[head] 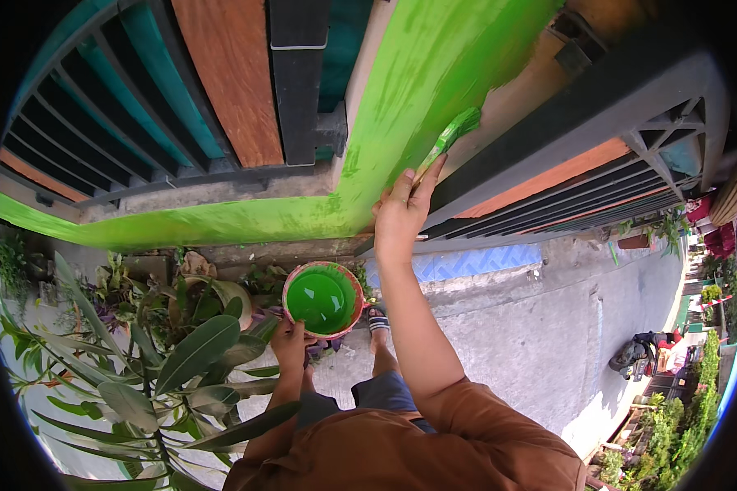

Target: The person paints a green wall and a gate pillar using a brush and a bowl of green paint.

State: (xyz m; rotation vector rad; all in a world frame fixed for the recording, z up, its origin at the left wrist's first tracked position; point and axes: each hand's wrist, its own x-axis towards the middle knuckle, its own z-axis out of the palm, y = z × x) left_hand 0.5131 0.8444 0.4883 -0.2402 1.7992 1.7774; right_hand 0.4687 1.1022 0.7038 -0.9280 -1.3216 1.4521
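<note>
My right hand [402, 215] grips a paintbrush [445, 138] by its handle. Its bristles, loaded with green paint, press on the edge of a pillar [399, 104] coated in streaky light and darker green. Beside the bristles runs a bare beige strip [467, 144] of the pillar, next to a dark metal gate post. Lower down, my left hand [290, 344] holds the rim of a round bucket [357, 301], its fingers partly hidden beneath. Bright green liquid paint [316, 299] lies inside the bucket, and reddish smears mark its rim.
A large-leaved plant [199, 353] rises close to my left arm, with potted plants [184, 288] behind it. At left stands a metal fence [116, 92] on a low green wall [221, 221]. A slatted gate [559, 190] extends right. A motorcycle [645, 356] is parked across the concrete road [516, 331].
</note>
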